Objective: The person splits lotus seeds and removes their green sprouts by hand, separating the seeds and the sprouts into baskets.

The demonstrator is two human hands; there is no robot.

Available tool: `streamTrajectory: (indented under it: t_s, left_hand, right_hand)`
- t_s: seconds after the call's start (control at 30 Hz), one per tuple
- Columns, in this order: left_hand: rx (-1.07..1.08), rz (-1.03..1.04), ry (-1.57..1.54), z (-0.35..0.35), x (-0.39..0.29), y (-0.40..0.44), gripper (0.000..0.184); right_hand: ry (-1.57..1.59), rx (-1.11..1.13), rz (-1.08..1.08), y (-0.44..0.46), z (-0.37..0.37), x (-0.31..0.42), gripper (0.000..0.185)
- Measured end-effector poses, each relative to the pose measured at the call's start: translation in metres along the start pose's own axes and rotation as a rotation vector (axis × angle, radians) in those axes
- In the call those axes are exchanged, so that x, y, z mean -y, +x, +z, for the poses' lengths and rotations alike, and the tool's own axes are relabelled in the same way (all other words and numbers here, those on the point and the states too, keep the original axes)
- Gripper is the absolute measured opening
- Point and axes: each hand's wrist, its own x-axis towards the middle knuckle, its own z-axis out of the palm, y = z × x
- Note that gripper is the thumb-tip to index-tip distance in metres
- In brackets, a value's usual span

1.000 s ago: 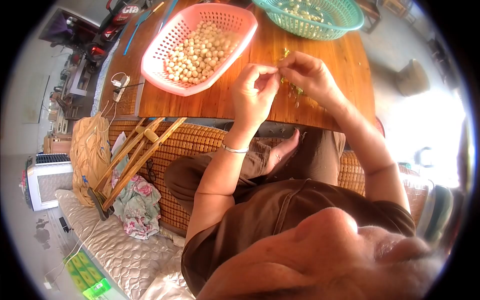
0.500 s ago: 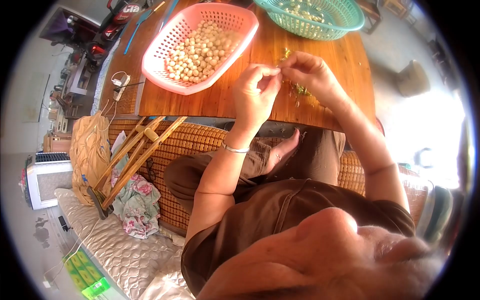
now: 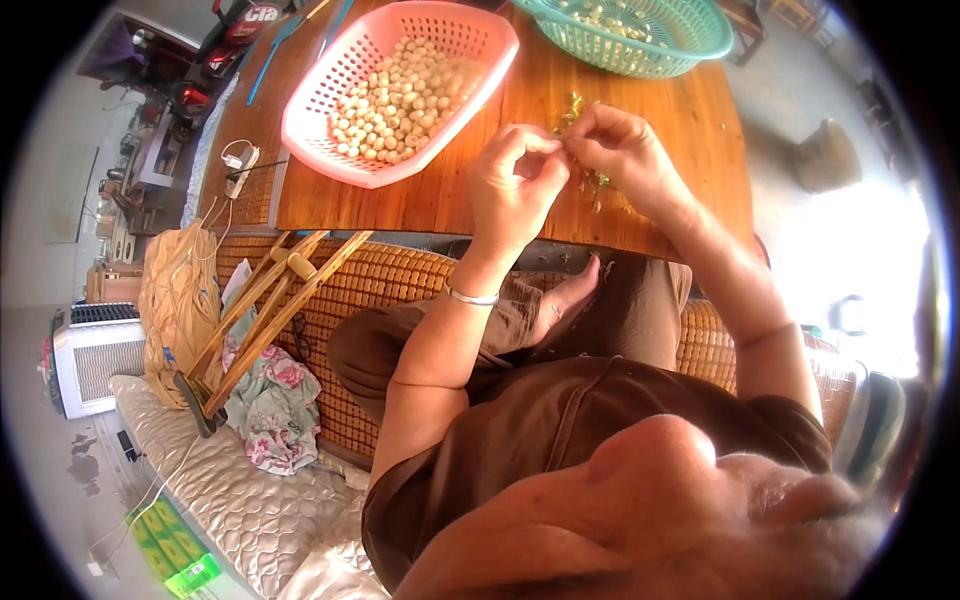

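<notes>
My left hand [image 3: 518,185], with a silver bangle at the wrist, is raised over the table edge in a pinch. My right hand [image 3: 628,155] pinches too, and the fingertips of both hands meet. Whatever sits between them is too small to make out. Under and beside my right hand, small green and yellowish scraps [image 3: 572,108] lie on the wooden table [image 3: 400,208]. Left of my hands stands a pink perforated basket [image 3: 300,130] holding many round pale seeds [image 3: 400,100], which look like lotus seeds. Beyond them is a green basket [image 3: 640,62] with smaller pale pieces.
A wooden crutch [image 3: 265,325] leans against the bamboo-matted seat [image 3: 400,265] at my left, near flowered cloth [image 3: 270,415]. A white power strip [image 3: 240,172] with cords sits on the table's left side. A round stool [image 3: 828,157] stands on the floor at right.
Both hands stay pinched together at nearly the same spot, with slight shifts of the fingers. My right hand has turned a little, and the baskets stay in place.
</notes>
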Motion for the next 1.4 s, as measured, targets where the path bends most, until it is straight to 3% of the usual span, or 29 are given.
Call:
streamTrajectory:
  t_s: [0.23, 0.47, 0.53, 0.77, 0.83, 0.87, 0.93, 0.97, 1.03, 1.2, 1.3, 1.4]
  left_hand:
    - [0.023, -0.059, -0.107, -0.002, 0.002, -0.001, 0.011]
    - [-0.009, -0.281, -0.547, -0.006, -0.003, 0.003, 0.008]
    - [0.001, -0.350, -0.702, -0.007, -0.007, 0.005, 0.016]
    - [0.021, -0.425, -0.832, -0.011, 0.000, 0.007, 0.018]
    - [0.013, -0.397, -0.809, -0.009, 0.003, 0.006, 0.017]
    - [0.013, -0.397, -0.809, -0.009, 0.005, 0.007, 0.017]
    - [0.019, -0.427, -0.786, -0.009, 0.005, 0.008, 0.017]
    - [0.018, -0.427, -0.785, -0.010, 0.005, 0.009, 0.017]
    - [0.028, -0.492, -0.905, -0.010, 0.004, 0.011, 0.014]
    - [-0.009, -0.469, -0.891, -0.009, 0.007, 0.012, 0.014]
    - [-0.037, -0.453, -0.849, -0.007, 0.008, 0.011, 0.015]
    - [-0.045, -0.432, -0.790, -0.006, 0.001, 0.008, 0.018]
  right_hand:
    - [0.055, -0.018, 0.082, -0.002, 0.002, 0.007, 0.005]
    - [0.326, 0.028, 0.096, 0.001, 0.000, 0.001, 0.006]
    - [0.488, 0.012, 0.166, 0.001, 0.002, 0.006, 0.008]
    - [0.465, 0.017, 0.115, 0.006, -0.004, -0.003, 0.013]
    - [0.162, -0.066, -0.051, 0.003, -0.002, -0.001, 0.012]
    - [0.161, -0.065, -0.051, 0.001, 0.000, 0.000, 0.012]
    - [-0.407, -0.143, -0.380, 0.000, 0.007, 0.004, 0.014]
    - [-0.406, -0.142, -0.380, 0.000, 0.009, 0.005, 0.014]
    - [-0.746, -0.187, -0.726, 0.002, 0.013, 0.009, 0.020]
    - [-0.803, -0.166, -0.784, 0.004, 0.012, 0.008, 0.021]
    - [-0.679, -0.160, -0.754, 0.005, 0.011, 0.006, 0.022]
    - [-0.615, -0.185, -0.589, 0.003, 0.011, 0.008, 0.021]
